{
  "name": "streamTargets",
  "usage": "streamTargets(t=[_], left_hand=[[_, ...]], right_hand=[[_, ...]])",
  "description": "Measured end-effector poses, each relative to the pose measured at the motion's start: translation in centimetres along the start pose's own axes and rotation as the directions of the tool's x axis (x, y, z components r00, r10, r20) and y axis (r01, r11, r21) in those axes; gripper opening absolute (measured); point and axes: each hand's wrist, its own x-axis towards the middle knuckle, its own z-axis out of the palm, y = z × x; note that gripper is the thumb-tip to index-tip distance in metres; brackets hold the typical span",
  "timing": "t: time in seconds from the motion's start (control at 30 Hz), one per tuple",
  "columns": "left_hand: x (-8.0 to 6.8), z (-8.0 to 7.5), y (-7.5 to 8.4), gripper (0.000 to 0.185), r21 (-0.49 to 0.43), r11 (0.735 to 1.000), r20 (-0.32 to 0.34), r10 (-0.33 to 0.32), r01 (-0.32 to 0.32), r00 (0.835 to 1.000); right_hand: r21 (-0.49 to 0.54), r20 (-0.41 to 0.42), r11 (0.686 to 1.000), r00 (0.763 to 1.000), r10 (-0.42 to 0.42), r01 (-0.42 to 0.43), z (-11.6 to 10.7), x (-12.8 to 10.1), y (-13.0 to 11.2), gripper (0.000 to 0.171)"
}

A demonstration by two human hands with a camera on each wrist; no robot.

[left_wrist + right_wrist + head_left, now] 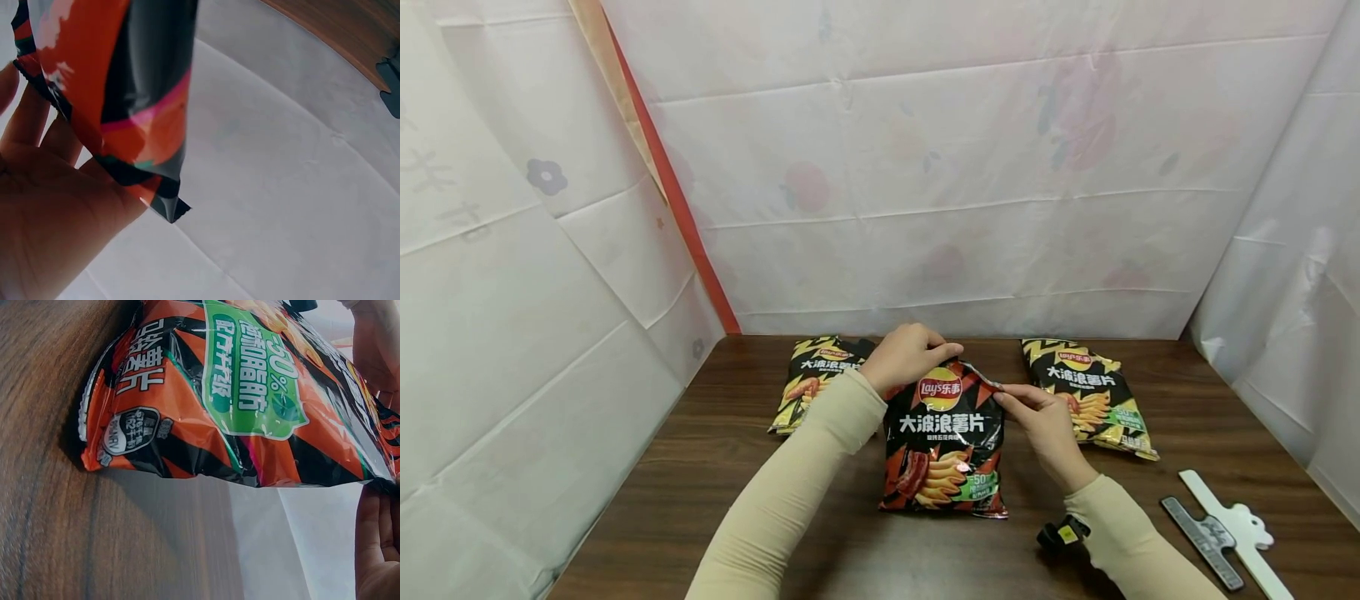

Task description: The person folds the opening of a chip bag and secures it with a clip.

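Note:
A red and black crisp bag (943, 442) stands on the brown table (715, 467) in the middle, its top raised. My left hand (906, 357) grips the bag's top left corner with curled fingers. My right hand (1037, 421) pinches the top right edge. In the left wrist view the bag's sealed edge (125, 106) lies against my fingers (37, 125). The right wrist view shows the bag's lower front (237, 400) resting on the wood, with my fingers (378, 544) at its far edge.
Two yellow and black crisp bags lie flat at the back, one left (816, 379) and one right (1093, 396). A grey clip (1202, 537) and a white clip (1232, 525) lie at the front right. White sheets (925, 167) wall in the table.

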Motion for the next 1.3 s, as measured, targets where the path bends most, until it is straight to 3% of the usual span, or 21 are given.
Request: streamTargets(t=[0.23,0.7,1.07,1.3], left_hand=[[0.0,-0.5,-0.1,0.029,-0.024,0.999,0.045,0.024,-0.023,0.999],[-0.2,-0.4,-0.3,0.021,-0.038,0.999,0.060,0.041,-0.039,0.997],[-0.2,-0.2,-0.7,0.022,-0.056,0.998,0.062,0.033,-0.030,0.998],[-0.2,-0.2,-0.8,0.022,-0.061,0.998,0.064,0.038,-0.034,0.997]], right_hand=[[-0.018,0.002,1.000,1.000,0.022,-0.022,0.0,0.0,-0.1,0.037],[0.042,0.075,0.999,0.997,0.018,-0.021,-0.4,0.1,0.0,0.031],[0.034,0.098,0.999,0.995,0.011,-0.014,-0.6,0.6,-0.5,0.043],[-0.035,0.120,0.999,0.992,0.042,-0.038,-0.4,0.8,-1.0,0.053]])
